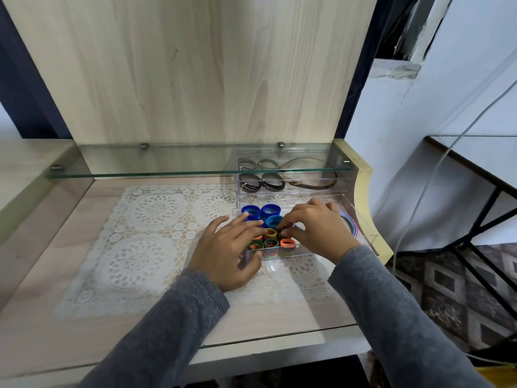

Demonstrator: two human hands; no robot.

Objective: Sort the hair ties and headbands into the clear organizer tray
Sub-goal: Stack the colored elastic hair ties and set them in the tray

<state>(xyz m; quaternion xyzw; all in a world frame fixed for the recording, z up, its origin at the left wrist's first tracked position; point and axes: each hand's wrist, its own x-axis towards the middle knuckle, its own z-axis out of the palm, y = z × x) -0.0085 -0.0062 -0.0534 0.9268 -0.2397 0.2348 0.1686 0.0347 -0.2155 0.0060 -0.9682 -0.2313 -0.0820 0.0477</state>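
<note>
Hair ties (270, 243) fill the near left part of the clear organizer tray (307, 254), at the right of the counter (251, 317): blue ones (270, 211) farther, mixed colours nearer. Dark headbands (313, 183) lie in a second clear tray (293, 193) beyond, under the glass shelf (140, 170). I have the left hand (232, 247) stretched flat over the tray's near left corner, steadying it. The right hand (316, 228) curls its fingertips to pinch a yellow-orange tie (270, 233). Every tie I can see is inside a tray, so I judge the sorting nearly finished, with only tidying left.
</note>
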